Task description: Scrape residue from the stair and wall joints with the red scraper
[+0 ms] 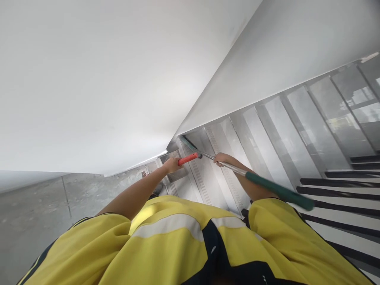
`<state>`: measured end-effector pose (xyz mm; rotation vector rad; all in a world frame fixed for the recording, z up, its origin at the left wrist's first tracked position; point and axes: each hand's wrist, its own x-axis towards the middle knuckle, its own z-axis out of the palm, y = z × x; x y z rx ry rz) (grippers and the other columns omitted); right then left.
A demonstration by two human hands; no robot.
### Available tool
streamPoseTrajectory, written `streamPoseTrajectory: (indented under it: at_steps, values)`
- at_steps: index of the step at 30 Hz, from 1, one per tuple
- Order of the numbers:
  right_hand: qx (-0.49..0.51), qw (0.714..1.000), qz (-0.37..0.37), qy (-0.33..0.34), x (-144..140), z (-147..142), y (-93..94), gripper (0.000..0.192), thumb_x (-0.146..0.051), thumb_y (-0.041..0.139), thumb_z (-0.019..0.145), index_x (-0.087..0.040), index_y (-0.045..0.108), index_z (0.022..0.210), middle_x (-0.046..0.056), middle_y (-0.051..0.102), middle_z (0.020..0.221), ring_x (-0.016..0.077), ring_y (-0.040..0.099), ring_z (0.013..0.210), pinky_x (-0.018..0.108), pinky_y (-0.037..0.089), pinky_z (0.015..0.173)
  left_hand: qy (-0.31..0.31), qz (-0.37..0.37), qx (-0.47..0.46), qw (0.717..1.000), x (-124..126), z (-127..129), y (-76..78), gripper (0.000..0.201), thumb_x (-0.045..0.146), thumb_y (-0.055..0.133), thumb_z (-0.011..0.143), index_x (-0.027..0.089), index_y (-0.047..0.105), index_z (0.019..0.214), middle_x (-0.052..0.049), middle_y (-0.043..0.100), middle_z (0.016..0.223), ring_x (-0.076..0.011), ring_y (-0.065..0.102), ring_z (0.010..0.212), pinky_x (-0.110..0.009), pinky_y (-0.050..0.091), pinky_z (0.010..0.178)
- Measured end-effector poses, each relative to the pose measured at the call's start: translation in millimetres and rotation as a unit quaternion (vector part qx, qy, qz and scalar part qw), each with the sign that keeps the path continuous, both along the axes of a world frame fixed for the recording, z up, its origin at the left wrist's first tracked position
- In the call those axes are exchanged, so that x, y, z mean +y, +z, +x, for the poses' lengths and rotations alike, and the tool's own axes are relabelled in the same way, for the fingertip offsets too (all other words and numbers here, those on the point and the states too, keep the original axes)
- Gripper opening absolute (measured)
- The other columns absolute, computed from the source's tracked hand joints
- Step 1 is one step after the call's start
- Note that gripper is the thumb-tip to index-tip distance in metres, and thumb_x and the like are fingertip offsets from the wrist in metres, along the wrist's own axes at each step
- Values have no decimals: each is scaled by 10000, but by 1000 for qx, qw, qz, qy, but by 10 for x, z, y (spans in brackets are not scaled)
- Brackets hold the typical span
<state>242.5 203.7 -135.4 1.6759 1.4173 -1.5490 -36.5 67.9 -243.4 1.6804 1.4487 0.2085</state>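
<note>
My left hand (173, 164) is closed round the red handle (188, 158) of what looks like a dustpan. Below that hand a dull, boxy pan shape (179, 172) partly shows; how it joins the handle is hidden. My right hand (223, 159) grips the metal shaft of a broom (234, 168). Its green grip end (280, 190) slants back past my right forearm. The broom's green head (188, 143) lies on a stair step close to the wall's foot, just beyond the red handle's tip.
Shiny grey stairs (252, 134) run off to the right. A white wall (118, 79) rises in front, meeting another wall panel (267, 67) at a corner. Dark railing bars (335, 192) stand at right. Stained grey flooring (95, 198) spreads at left.
</note>
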Motion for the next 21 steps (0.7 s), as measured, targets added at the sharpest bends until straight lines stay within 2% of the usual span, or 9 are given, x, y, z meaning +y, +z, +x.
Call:
streamPoseTrajectory:
  at_steps: [4, 6, 8, 10, 12, 14, 16, 18, 21]
  values:
    - [-61, 998, 13, 1, 31, 402, 323, 202, -227, 637, 768, -112, 532, 897, -33, 495, 452, 82, 424, 356, 184, 302, 362, -2, 2, -8, 1000, 22, 7, -15, 315, 362, 539, 873, 166, 560, 1119, -77, 582, 1122, -192, 584, 957, -396, 509, 823]
    - [-104, 994, 36, 1, 23, 455, 371, 182, -212, 617, 788, -111, 528, 910, -31, 492, 448, 87, 426, 362, 187, 309, 373, -1, 4, -14, 1000, 27, 10, -13, 314, 363, 539, 873, 166, 562, 1116, -76, 584, 1119, -192, 584, 955, -395, 510, 822]
    - [-139, 989, 59, 8, -34, 338, 258, 106, -181, 580, 814, -92, 535, 853, -27, 466, 409, 88, 412, 357, 193, 314, 384, 3, 5, -19, 1000, 25, 12, -7, 316, 363, 541, 872, 161, 562, 1114, -73, 586, 1110, -193, 586, 949, -394, 511, 817]
    - [-156, 985, 69, 17, -133, 113, 47, 76, -143, 553, 825, -71, 548, 801, -19, 447, 378, 89, 406, 352, 195, 316, 389, 6, 3, -23, 1000, 17, 11, 0, 314, 361, 542, 872, 161, 562, 1113, -73, 586, 1110, -193, 587, 949, -392, 512, 814]
    - [-164, 984, 67, 30, -243, -100, -137, 67, -115, 554, 813, -52, 568, 831, -17, 452, 368, 99, 424, 354, 196, 320, 388, 7, -2, -25, 1000, 8, 8, 5, 313, 358, 544, 871, 166, 561, 1117, -75, 583, 1118, -192, 585, 956, -392, 511, 818]
    - [-145, 987, 51, 39, -320, -186, -179, 162, -127, 589, 791, -41, 582, 928, -22, 471, 381, 104, 440, 357, 195, 327, 385, 7, -8, -26, 1000, 3, 2, 10, 313, 358, 543, 872, 170, 559, 1121, -77, 581, 1126, -191, 584, 959, -392, 511, 820]
    - [-108, 993, 34, 31, -337, -105, -52, 336, -160, 634, 770, -45, 560, 1077, -25, 501, 418, 103, 451, 362, 193, 335, 383, 5, -10, -27, 1000, 4, -4, 17, 326, 362, 542, 872, 163, 555, 1129, -77, 579, 1127, -196, 584, 959, -397, 511, 818]
    - [-82, 996, 28, 8, -303, 93, 183, 501, -178, 648, 767, -60, 486, 1226, -23, 527, 461, 100, 459, 366, 191, 332, 378, 3, -11, -29, 1000, 11, -7, 28, 337, 368, 544, 869, 154, 555, 1130, -74, 579, 1127, -206, 583, 963, -401, 511, 819]
    - [-87, 995, 35, -30, -214, 372, 494, 598, -178, 635, 779, -60, 401, 1317, -17, 534, 490, 97, 455, 365, 189, 310, 364, 0, -12, -34, 999, 20, -1, 53, 320, 366, 542, 870, 166, 563, 1119, -72, 579, 1130, -202, 582, 965, -393, 510, 823]
